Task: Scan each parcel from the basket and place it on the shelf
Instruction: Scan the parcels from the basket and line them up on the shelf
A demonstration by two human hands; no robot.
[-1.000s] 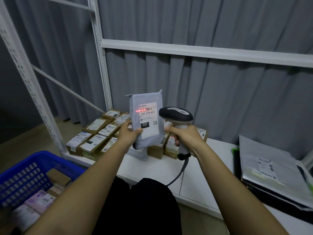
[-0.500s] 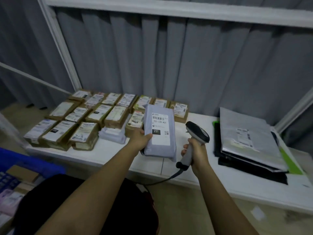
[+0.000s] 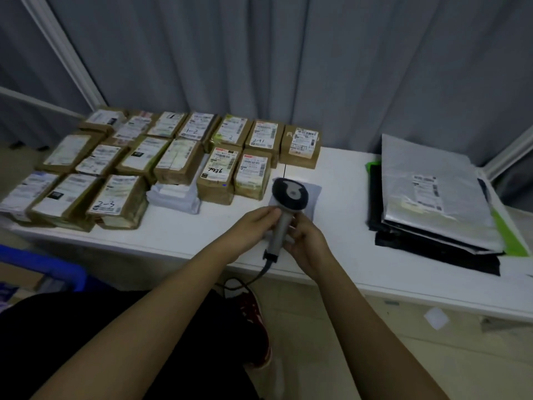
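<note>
Basket [image 3: 43, 267]: a blue corner is seen low on the left, nearest of all, with blurred things inside.
Right hand [image 3: 305, 241]: the fingers are curled round the scanner's grey handle, which is held upright.
Left hand [image 3: 253, 226]: it is laid against the same handle from the left, with the fingers bent on it.
Scanner [image 3: 290, 194]: its dark head is seen above both hands, and a cord hangs down from its handle.
Parcel [image 3: 313, 197]: a pale grey bag is laid flat on the shelf, just behind the scanner and partly hidden by it.
Shelf [image 3: 340, 255]: a white board is seen under everything.
Boxes [image 3: 161, 160]: brown ones with labels are packed in rows on the left, further back.
Bags [image 3: 432, 192]: a flat pile, silver on top of black, is set well apart on the right.
Curtain [image 3: 288, 53]: grey folds are hung at the very back.
</note>
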